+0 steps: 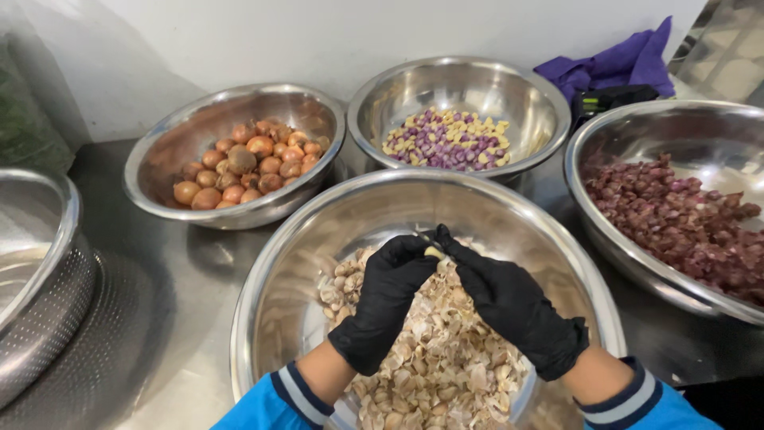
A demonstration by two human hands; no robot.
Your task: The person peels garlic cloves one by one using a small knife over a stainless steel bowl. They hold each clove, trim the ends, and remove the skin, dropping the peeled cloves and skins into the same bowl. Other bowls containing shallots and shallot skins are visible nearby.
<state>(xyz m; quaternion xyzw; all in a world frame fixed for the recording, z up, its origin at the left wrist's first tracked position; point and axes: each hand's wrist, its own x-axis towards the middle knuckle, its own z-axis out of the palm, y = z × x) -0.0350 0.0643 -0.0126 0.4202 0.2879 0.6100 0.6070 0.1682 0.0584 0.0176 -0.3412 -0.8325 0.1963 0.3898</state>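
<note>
Both my hands wear black gloves and meet over a large steel bowl [274,279] filled with garlic cloves and papery skins [434,358]. My left hand [386,299] and my right hand [509,306] pinch one small pale garlic clove [434,252] between their fingertips. The clove is mostly hidden by the fingers. Blue sleeves with striped cuffs cover my wrists.
Behind stand a steel bowl of small brown onions [243,163], a steel bowl of purple and yellow peeled pieces [450,139], and at right a steel bowl of reddish shallots [676,219]. A steel colander [36,279] sits at left. A purple cloth [617,64] lies at the back right.
</note>
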